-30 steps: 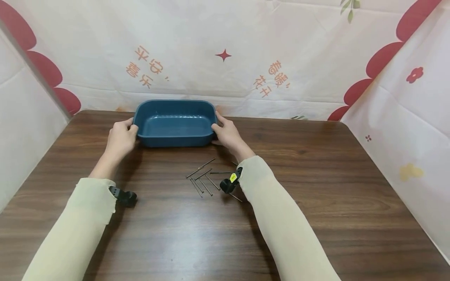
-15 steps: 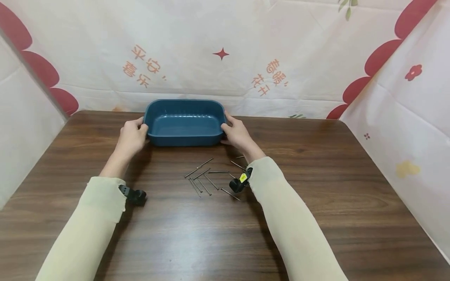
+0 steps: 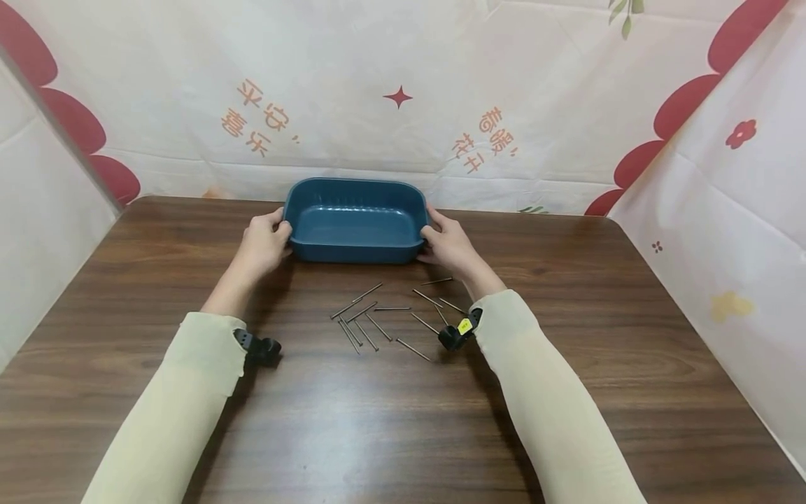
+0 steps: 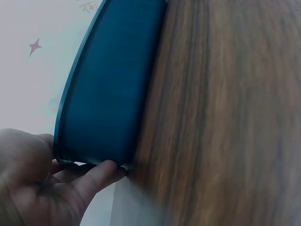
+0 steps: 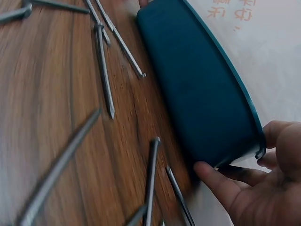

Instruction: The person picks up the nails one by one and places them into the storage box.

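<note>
A blue rectangular baking dish (image 3: 355, 253) stands near the back edge of the table, its hollow inside facing up and holding nothing. My left hand (image 3: 264, 241) grips its left end, thumb at the rim and fingers lower along the wall. At the opposite end my right hand (image 3: 452, 245) holds it the same way. The left wrist view shows the dish's long side (image 4: 103, 89) close over the wood, with fingertips (image 4: 109, 165) at its lower corner. In the right wrist view, the right hand (image 5: 263, 181) supports the other corner.
Several long metal nails (image 3: 378, 327) lie scattered on the brown wooden table (image 3: 302, 434) in front of the dish, some beside the right wrist camera (image 3: 455, 336). A white printed cloth (image 3: 403, 42) hangs behind the back edge.
Both hands have carried the dish to the right along the back of the table, and the grip looks the same. The nails stay where they were, with more of them showing now.
</note>
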A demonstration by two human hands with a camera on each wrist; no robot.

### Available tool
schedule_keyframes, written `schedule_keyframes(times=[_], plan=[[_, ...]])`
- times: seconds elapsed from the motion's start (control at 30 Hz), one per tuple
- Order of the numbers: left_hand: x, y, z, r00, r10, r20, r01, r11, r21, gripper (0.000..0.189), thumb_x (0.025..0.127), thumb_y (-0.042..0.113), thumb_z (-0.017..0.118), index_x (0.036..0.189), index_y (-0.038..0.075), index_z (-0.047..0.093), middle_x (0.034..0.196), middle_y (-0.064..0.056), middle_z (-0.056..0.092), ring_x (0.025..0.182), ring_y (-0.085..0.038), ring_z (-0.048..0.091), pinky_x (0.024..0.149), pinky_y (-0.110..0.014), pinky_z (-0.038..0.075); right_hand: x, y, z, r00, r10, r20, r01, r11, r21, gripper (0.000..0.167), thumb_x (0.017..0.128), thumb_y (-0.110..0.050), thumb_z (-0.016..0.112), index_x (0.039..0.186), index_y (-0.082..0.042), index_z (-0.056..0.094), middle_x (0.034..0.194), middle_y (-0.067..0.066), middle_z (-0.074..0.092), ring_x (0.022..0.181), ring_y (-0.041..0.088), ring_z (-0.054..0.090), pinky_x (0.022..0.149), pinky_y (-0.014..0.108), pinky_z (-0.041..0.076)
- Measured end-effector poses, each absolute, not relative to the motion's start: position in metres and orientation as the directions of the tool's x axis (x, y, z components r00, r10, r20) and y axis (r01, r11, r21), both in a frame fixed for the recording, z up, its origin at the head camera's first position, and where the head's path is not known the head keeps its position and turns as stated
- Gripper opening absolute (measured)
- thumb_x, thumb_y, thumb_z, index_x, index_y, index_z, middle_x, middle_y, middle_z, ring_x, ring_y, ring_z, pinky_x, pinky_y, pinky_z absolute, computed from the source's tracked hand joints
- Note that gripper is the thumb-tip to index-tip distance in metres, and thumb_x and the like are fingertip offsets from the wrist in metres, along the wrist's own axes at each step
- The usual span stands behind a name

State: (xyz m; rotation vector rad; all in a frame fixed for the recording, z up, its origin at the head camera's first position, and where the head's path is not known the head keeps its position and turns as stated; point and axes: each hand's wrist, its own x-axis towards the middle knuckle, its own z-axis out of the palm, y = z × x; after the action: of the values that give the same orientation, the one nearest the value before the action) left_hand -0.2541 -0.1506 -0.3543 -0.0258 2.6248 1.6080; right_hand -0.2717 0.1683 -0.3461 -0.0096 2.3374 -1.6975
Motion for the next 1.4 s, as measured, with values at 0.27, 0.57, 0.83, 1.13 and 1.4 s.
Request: schedule_keyframes(times=[0.27,0.57,0.83,1.13,1.4], plan=[[-0.253,-0.139,-0.355,-0.997,0.064,-0.051,-0.015,0.481,0.877,0.056,0.107,0.015,0.030,0.160,0.002,0.018,0.161,-0.025,0.030,0.132,-0.036,0.056,0.097,-0.040,0.054,-0.270,0.184,-0.348,-0.973,-0.151,-0.175,0.122,0.309,-0.943,0.067,0.103,-0.011,0.041,0.163,-0.026,0.015,0.122,0.014,0.053,0.099,0.022,0.057,0.099,0.049,0.054],[-0.253,-0.123,-0.359,-0.997,0.063,-0.048,-0.011,0.489,0.872,0.056,0.106,0.016,0.033,0.159,0.002,0.021,0.162,-0.022,0.031,0.129,-0.033,0.059,0.096,-0.039,0.055,-0.263,0.201,-0.350,-0.975,-0.154,-0.161,0.095,0.367,-0.925,0.066,0.105,-0.013,0.039,0.163,-0.025,0.010,0.113,0.017,0.058,0.079,0.016,0.056,0.100,0.049,0.053],[-0.258,-0.102,-0.362,-0.996,0.083,-0.038,0.000,0.421,0.907,0.056,0.106,0.016,0.036,0.159,0.003,0.024,0.161,-0.021,0.033,0.127,-0.032,0.060,0.095,-0.039,0.056,-0.256,0.228,-0.351,-0.978,-0.153,-0.144,0.079,0.363,-0.928,0.068,0.104,-0.012,0.039,0.163,-0.023,0.008,0.162,0.022,0.032,0.137,0.039,0.050,0.101,0.051,0.051],[-0.256,-0.090,-0.364,-0.996,0.088,-0.029,0.013,0.436,0.900,0.056,0.106,0.019,0.040,0.158,0.003,0.027,0.162,-0.018,0.034,0.121,-0.031,0.065,0.091,-0.036,0.058,-0.261,0.249,-0.355,-0.975,-0.137,-0.173,0.112,0.367,-0.923,0.067,0.104,-0.015,0.042,0.163,-0.030,0.013,0.163,0.020,0.031,0.140,0.035,0.050,0.112,0.046,0.043],[-0.263,-0.086,-0.366,-0.997,0.083,0.007,0.043,0.437,0.898,0.055,0.106,0.021,0.041,0.158,0.004,0.029,0.161,-0.014,0.036,0.118,-0.031,0.068,0.090,-0.036,0.059,-0.273,0.261,-0.370,-0.972,-0.197,-0.127,0.116,0.064,-0.991,0.066,0.106,-0.012,0.044,0.162,-0.031,0.015,0.171,0.008,0.014,0.154,0.028,0.030,0.124,0.046,0.025]])
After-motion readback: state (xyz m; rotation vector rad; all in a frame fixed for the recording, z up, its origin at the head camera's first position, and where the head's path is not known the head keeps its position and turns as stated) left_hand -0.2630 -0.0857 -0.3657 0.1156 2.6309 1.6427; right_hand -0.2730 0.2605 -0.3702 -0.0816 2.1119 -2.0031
